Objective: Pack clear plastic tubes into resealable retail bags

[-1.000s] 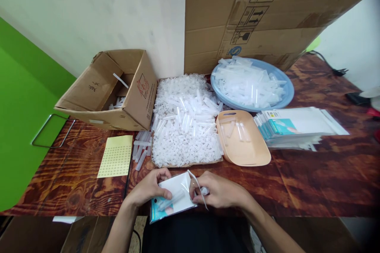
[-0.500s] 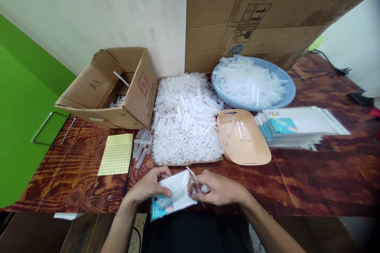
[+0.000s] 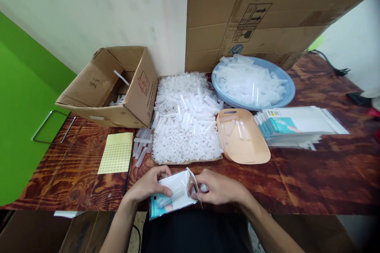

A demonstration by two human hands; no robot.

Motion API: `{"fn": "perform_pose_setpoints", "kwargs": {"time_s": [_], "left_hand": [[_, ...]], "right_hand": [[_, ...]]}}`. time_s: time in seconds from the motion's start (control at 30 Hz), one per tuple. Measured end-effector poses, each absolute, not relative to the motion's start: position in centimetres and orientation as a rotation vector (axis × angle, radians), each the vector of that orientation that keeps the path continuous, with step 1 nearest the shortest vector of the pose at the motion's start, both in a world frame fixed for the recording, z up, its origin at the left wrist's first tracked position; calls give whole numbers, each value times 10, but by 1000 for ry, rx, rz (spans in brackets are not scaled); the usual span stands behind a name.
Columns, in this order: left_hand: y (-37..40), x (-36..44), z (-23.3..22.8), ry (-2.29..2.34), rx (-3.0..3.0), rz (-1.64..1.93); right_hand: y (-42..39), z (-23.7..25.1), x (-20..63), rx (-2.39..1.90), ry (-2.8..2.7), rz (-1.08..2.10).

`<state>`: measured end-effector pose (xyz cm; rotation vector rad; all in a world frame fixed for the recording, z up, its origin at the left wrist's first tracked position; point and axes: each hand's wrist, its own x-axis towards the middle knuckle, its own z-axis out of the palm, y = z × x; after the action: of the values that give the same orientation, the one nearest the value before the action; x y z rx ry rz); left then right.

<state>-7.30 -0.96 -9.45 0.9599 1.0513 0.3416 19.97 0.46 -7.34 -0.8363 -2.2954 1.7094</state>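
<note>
1. While the left hand (image 3: 148, 185) lies curled on the pouch (image 3: 172, 195), its fingers are closed over the pouch's left half, thumb on top, pinning it at the near table (image 3: 311, 174) edge.
2. Just right of it, the right hand (image 3: 218, 187) is closed on a tube (image 3: 203, 188), whose capped end shows between its fingers at the pouch's open mouth.
3. That mouth's clear flap (image 3: 194, 184) stands up between the two hands, which are near each other but not touching.
4. Inside the pouch a second tube shape shows faintly; whether it is one tube or more cannot be told.
5. Straight beyond the hands lies a flat tray heaped with caps (image 3: 185, 126) and loose tubes.
6. Beyond the right hand sits a peach tub (image 3: 252, 152) with a few tubes in it, and farther back a blue basin (image 3: 289, 91) full of tubes.
7. Right of the tub, well apart from the hands, lies a stack of pouches (image 3: 297, 124).
8. Beyond the left hand lies a yellow sticker sheet (image 3: 117, 153), with a few stray tubes beside it, and behind that an open box (image 3: 118, 87).
9. A big carton (image 3: 252, 12) stands against the wall at the back.
</note>
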Motion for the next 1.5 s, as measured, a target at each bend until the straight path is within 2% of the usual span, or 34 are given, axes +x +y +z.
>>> {"fn": "perform_pose_setpoints", "kwargs": {"time_s": [1.2, 1.5], "left_hand": [[-10, -72, -95, 1080, 1007, 316], [-10, -72, -93, 1061, 1014, 316]], "right_hand": [[-5, -96, 202, -873, -2329, 1696], [-14, -96, 202, -903, -2187, 1670]]}}
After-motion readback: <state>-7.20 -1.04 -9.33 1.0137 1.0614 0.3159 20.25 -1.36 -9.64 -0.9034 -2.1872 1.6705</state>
